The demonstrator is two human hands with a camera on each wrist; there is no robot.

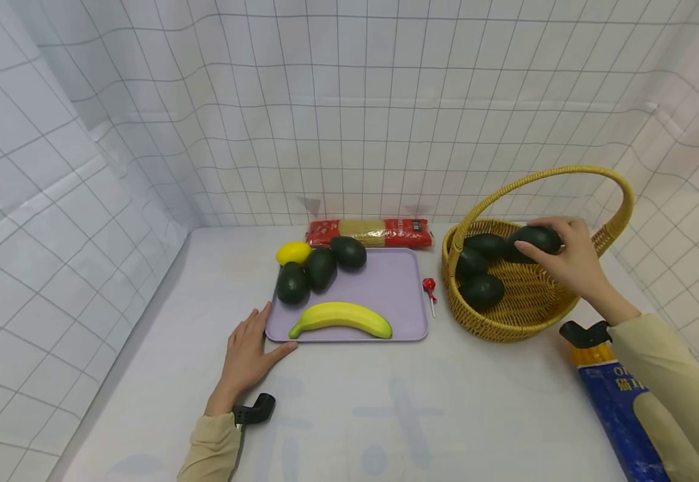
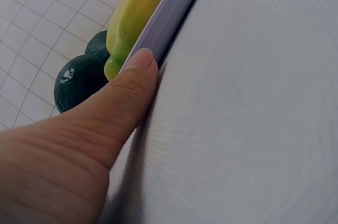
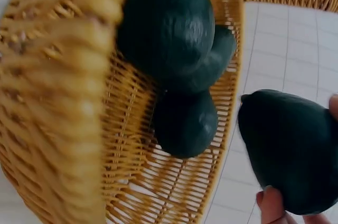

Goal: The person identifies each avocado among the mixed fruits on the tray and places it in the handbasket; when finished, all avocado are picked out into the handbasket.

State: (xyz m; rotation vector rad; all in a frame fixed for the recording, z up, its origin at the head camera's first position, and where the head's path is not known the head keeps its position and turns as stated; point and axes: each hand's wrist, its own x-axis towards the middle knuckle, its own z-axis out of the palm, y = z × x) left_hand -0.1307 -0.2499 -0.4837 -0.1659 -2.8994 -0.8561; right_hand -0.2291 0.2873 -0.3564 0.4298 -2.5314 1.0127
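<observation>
My right hand [image 1: 569, 258] grips a dark green avocado [image 1: 537, 239] over the wicker basket [image 1: 524, 288]. In the right wrist view this avocado [image 3: 290, 150] shows above the basket's rim, with fingertips on its side. Three more avocados [image 1: 483, 291] lie inside, towards the basket's left. My left hand [image 1: 250, 358] rests at the near left corner of a lilac tray [image 1: 379, 281], fingers spread, thumb along its front edge. On the tray are a yellow banana [image 1: 343, 316], a lemon [image 1: 293, 254] and three avocados [image 1: 321, 270]. The left wrist view shows the thumb [image 2: 134, 78] against the tray's edge.
A red and clear pack of noodles [image 1: 369, 232] lies behind the tray. Between tray and basket is a red lollipop [image 1: 429, 288]. The basket's tall handle [image 1: 566, 171] arches over it. A blue and orange packet [image 1: 617, 408] lies partly under the right sleeve.
</observation>
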